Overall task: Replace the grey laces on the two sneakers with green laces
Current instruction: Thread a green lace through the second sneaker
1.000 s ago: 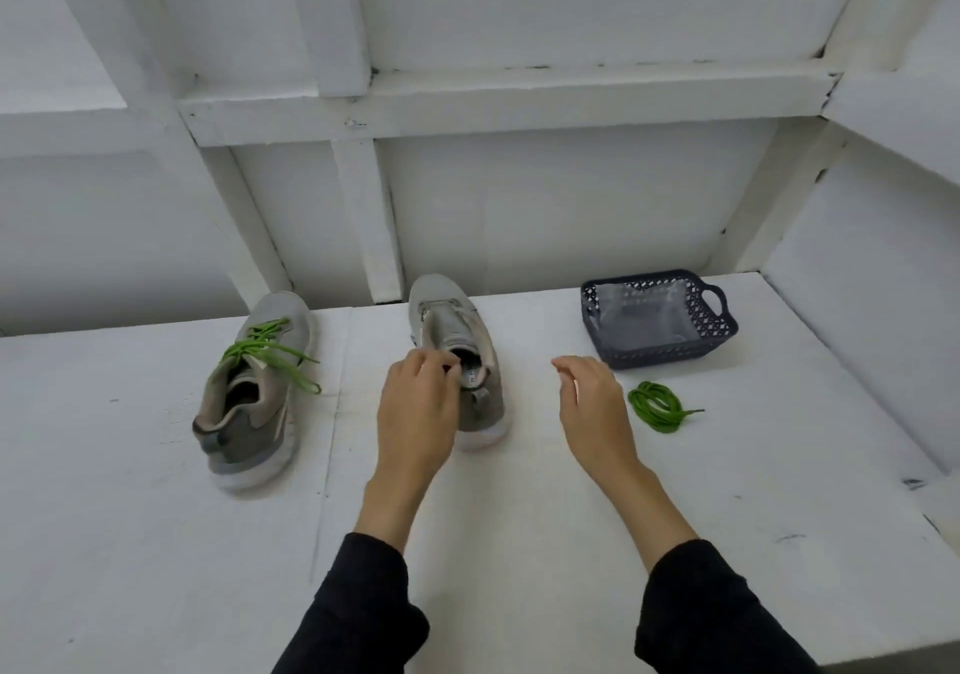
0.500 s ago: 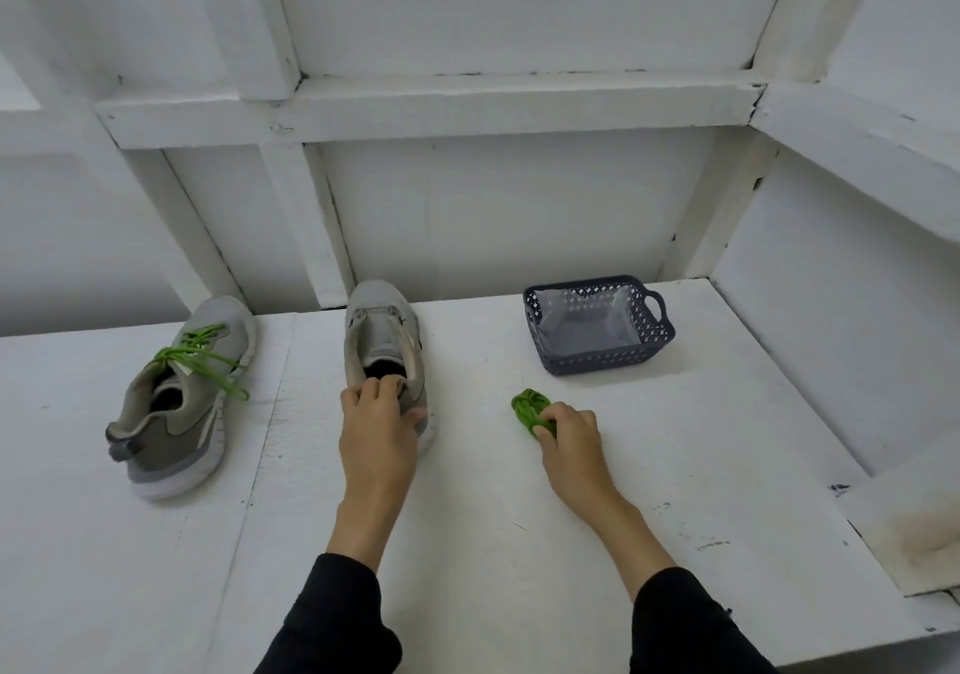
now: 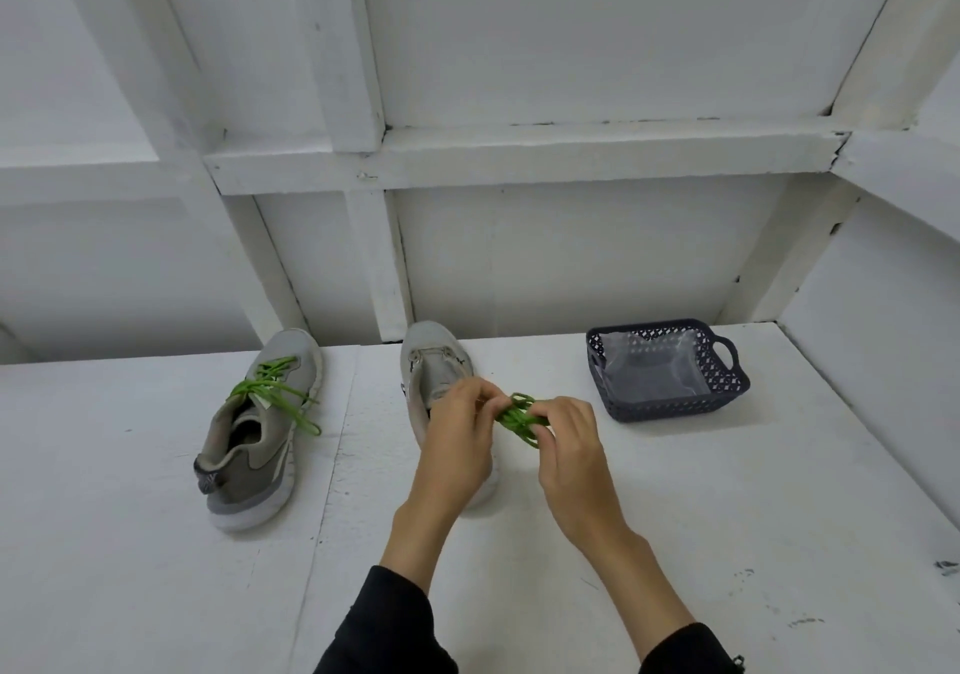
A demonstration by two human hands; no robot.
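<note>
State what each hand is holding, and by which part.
Both hands hold the bundled green lace: left hand pinches its left end, right hand grips its right side in the fingers.

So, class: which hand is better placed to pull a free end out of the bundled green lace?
Probably left: the left hand pinches one end of the bundled green lace, while the right hand grips the bundle's body.

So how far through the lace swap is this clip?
Roughly halfway. Done: the left sneaker already wears green laces. In hand: both the left hand and right hand grip the bundled green lace. Left: the middle sneaker shows no lace and needs threading.
</note>
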